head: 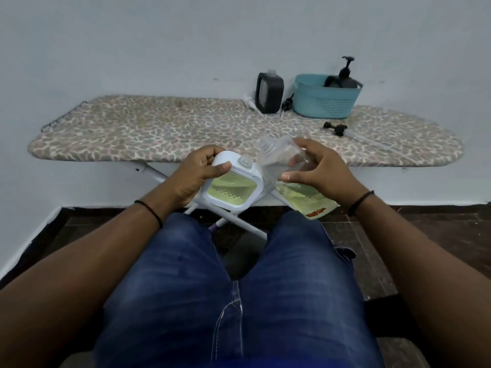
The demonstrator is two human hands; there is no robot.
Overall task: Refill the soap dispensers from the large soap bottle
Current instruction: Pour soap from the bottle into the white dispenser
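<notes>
My left hand [198, 172] grips a white square soap dispenser [233, 187] with a clear window showing yellow-green soap; its open threaded neck points up and right. My right hand [316, 168] holds the large clear soap bottle [300, 192], tilted with its open neck [264, 142] toward the upper left, near the dispenser's neck. Yellow-green soap lies in the bottle's lower part beside a red label. A black dispenser [269, 92] without a pump stands at the back of the board. Another black dispenser [345, 77] with its pump on sits in the teal basket [322, 102].
A patterned ironing board [159, 131] spans the view in front of my knees, against a pale wall. Loose pumps lie on it: a black one with a clear tube [337, 128], a white one [249, 102] and a small black one [287, 103] beside the black dispenser.
</notes>
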